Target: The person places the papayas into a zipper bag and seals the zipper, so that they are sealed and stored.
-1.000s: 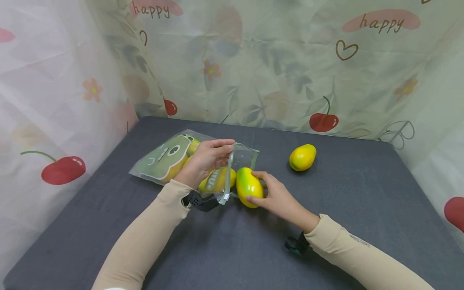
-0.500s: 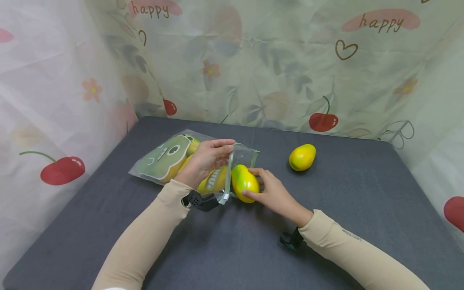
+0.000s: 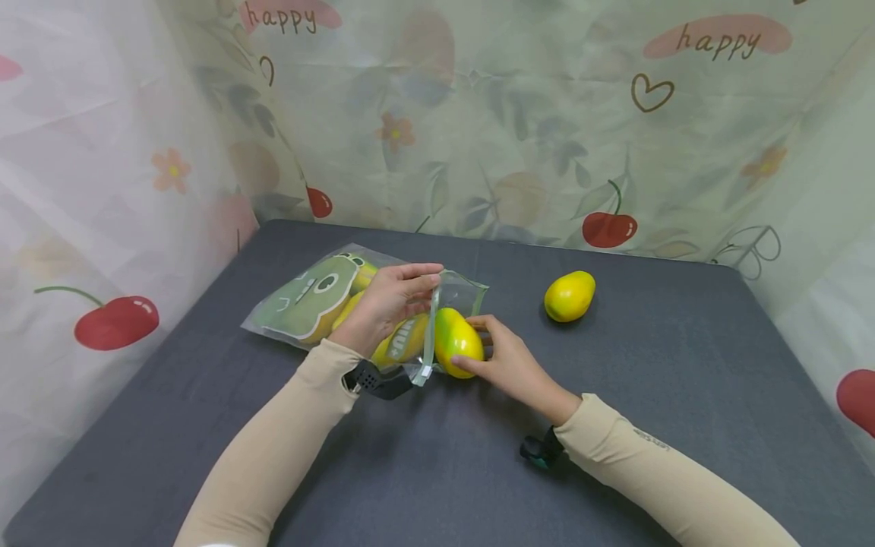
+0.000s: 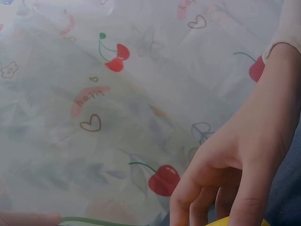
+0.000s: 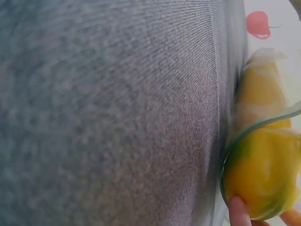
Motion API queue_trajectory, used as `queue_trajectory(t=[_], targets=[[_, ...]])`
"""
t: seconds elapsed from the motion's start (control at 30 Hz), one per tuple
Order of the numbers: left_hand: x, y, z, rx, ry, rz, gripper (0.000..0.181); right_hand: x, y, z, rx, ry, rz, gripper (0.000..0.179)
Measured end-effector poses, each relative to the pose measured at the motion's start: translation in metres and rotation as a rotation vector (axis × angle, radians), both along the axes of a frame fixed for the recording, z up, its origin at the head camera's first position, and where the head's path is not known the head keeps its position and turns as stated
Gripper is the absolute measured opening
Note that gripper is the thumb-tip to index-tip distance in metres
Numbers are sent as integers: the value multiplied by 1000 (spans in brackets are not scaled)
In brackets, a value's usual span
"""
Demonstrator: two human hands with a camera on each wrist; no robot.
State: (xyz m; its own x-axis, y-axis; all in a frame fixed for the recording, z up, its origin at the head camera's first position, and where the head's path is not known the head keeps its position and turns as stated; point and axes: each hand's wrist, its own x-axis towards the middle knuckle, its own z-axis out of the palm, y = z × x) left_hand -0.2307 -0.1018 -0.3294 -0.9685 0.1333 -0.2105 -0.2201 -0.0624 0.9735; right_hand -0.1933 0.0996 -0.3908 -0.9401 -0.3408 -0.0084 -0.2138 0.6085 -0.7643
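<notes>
Yellow fruit (image 3: pixel 458 343) gripped in my R hand (image 3: pixel 511 365), at bag (image 3: pixel 290 304) mouth; L hand (image 3: pixel 391 295) pinches bag. Bagged fruit (image 3: pixel 383 351): done; 1 loose fruit (image 3: pixel 570 296) still out, beyond R hand.

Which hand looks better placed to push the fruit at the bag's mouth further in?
Probably the right hand: it grips the yellow-green fruit at the mouth of the clear bag, so it could push straight inward. The left hand is busy holding the bag's rim.

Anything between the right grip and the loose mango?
No, just bare dark gray tablecloth between the right grip and the loose mango; head view shows it.
</notes>
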Motion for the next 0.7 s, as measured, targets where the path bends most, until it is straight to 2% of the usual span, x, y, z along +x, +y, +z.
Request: queue_trajectory(t=[0.37,0.7], targets=[[1,-1,0,-5,14,-12,36,3,-9,-2,-117,-33,3,63],[1,-2,2,7,9,-8,36,7,-12,0,-163,-2,31,50]])
